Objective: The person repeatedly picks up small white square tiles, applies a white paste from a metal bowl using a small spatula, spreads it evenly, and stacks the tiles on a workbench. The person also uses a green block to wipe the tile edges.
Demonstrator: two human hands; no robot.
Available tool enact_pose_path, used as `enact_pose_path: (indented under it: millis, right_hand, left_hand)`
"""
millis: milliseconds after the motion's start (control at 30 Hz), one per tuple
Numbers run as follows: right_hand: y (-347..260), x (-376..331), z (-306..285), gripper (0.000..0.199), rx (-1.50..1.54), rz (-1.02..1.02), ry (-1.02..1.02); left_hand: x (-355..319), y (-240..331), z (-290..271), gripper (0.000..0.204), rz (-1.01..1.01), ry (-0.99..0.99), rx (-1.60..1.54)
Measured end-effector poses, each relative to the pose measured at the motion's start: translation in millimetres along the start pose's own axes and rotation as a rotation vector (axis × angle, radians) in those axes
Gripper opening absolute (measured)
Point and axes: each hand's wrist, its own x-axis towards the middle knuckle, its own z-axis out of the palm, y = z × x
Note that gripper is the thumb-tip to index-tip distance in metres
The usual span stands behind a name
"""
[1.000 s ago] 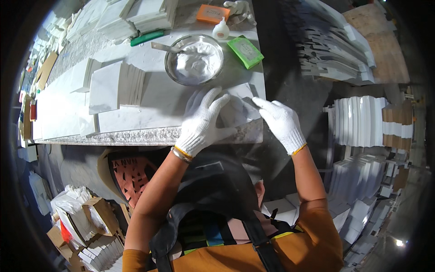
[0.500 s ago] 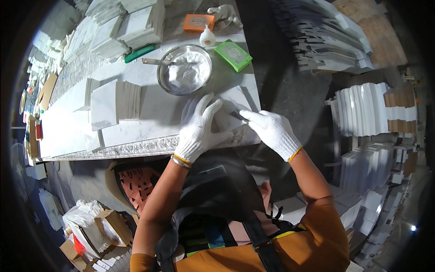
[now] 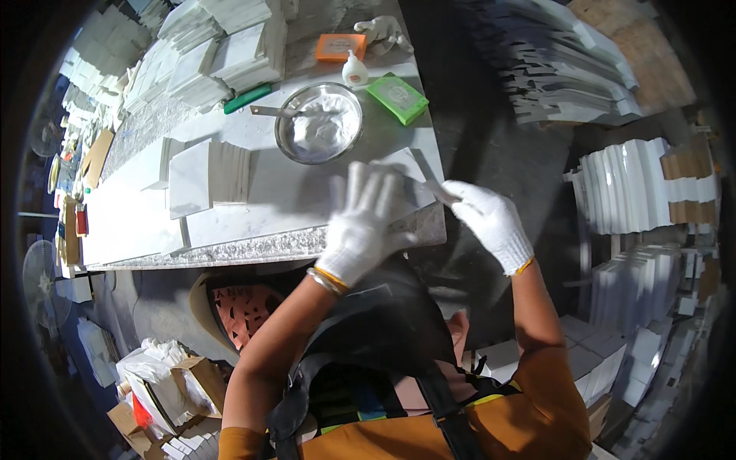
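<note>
My left hand [image 3: 357, 224], in a white knit glove, is open with its fingers spread. It is slightly blurred over a pale marble tile [image 3: 405, 164] near the table's right front corner. My right hand [image 3: 491, 224], gloved alike, is closed around a thin grey flat strip [image 3: 439, 190], which looks like a scraper blade. The strip points toward the tile's right edge. Beyond my hands stands a metal bowl [image 3: 285, 150] with white paste [image 3: 326, 126] inside. A flat-handled spatula [image 3: 267, 111] rests across the bowl's left rim.
Upright marble tiles [image 3: 207, 176] lean together on the table's left part. Behind the bowl are a green box [image 3: 399, 98], an orange box [image 3: 341, 47], a white pump bottle [image 3: 354, 70] and a spare glove [image 3: 385, 34]. Tile stacks [image 3: 625, 188] stand on the right.
My right hand has drawn right, away from the tile, with the grey strip showing at its fingertips. My left hand has moved slightly right, its fingers spreading. The whole view has shifted a little.
</note>
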Motion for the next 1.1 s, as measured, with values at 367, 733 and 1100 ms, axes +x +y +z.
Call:
enact_pose_path:
  millis: [367, 733, 1100]
  right_hand:
    - [3, 17, 18, 0.032, -0.192, -0.091, 0.004]
    - [-10, 23, 34, 0.032, -0.228, -0.115, 0.024]
    - [-11, 20, 38, 0.033, -0.283, -0.099, -0.009]
  left_hand:
    - [-24, 11, -1, 0.047, 0.141, 0.262, -0.278]
    - [-12, -31, 14, 0.049, 0.047, 0.401, -0.324]
    - [-13, -33, 14, 0.052, 0.067, 0.430, -0.336]
